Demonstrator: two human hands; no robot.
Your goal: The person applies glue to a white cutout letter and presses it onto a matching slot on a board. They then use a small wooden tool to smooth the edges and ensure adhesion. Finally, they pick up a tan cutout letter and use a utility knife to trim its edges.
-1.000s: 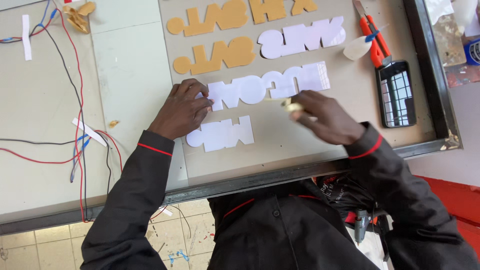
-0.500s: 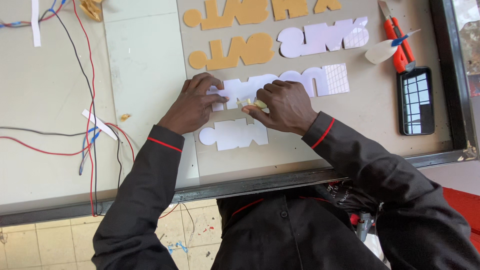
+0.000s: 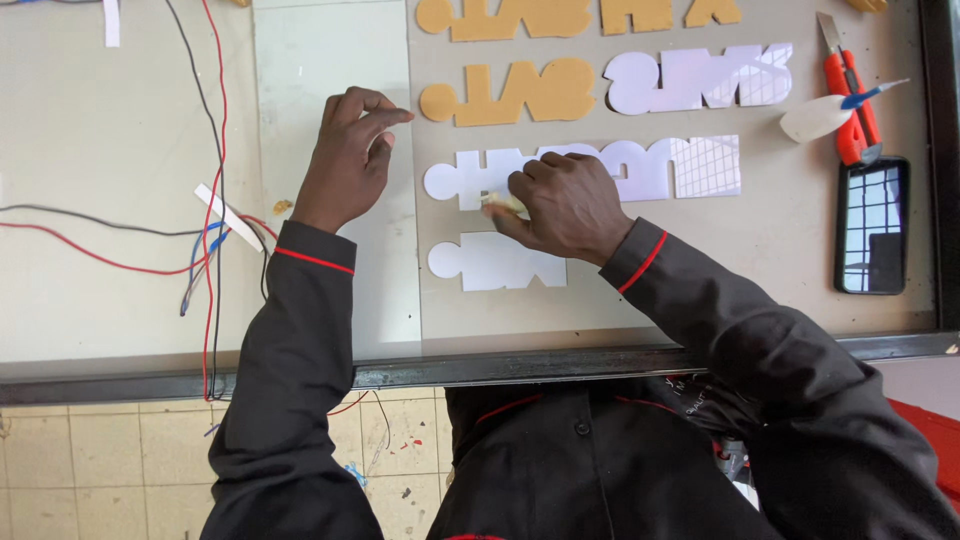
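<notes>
My right hand (image 3: 565, 205) is closed on a small yellowish piece (image 3: 500, 201) and presses it on the middle row of white cut-out letters (image 3: 640, 168). My left hand (image 3: 352, 155) rests curled on the clear sheet (image 3: 330, 60) to the left, fingertips at the sheet's right edge, holding nothing. Just below my right hand lies a smaller white cut-out letter row (image 3: 490, 262). Further up the board (image 3: 770, 260) lie tan cut-out letters (image 3: 520, 92) and another white letter row (image 3: 700, 78).
A red utility knife (image 3: 848, 95), a white tool with a blue tip (image 3: 830, 115) and a phone (image 3: 870, 225) lie at the right. Red, black and blue wires (image 3: 205, 230) cross the left of the table. The metal table edge (image 3: 500, 365) runs below.
My right hand came left from the row's right end to its left part with the yellowish piece. My left hand lifted off the letters and moved left onto the clear sheet.
</notes>
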